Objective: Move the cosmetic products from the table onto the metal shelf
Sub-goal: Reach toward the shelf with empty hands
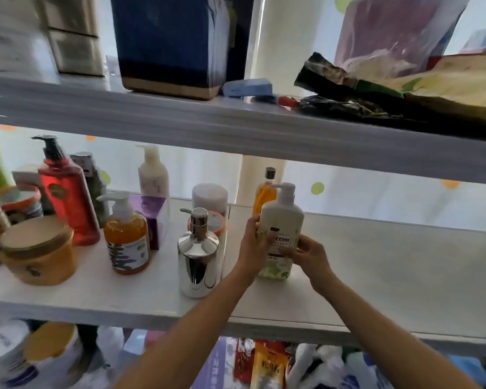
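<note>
Head camera: A person's left hand (254,245) and right hand (310,255) both hold a cream plastic pump bottle (282,217) upright on the middle board of the metal shelf (390,270), its base down at the pale, matte surface. The left hand's fingers wrap round the bottle's left side. The right hand's fingers curl against the label and the right side. The white label's large letters read "ccen" where the fingers leave them uncovered, the smaller print is too blurred to read, and green leaf shapes mark the lower body.

Just to the left stands a mirror-bright chrome pump dispenser (198,256), rounded at the shoulder. Farther left are a clear pump bottle of orange liquid (127,242) with a black-and-white patterned label, a purple box (152,217), a red translucent bottle (68,197) with a black pump, and a squat amber jar (38,249) with a flat lid. Behind the held bottle rises a slim amber bottle (264,192) with a dark cap. To its left, at the far edge, are a frosted white jar (209,196) and a tall white lotion bottle (153,172).

The board above carries a blue box (169,43) and crumpled foil bags (348,88).
</note>
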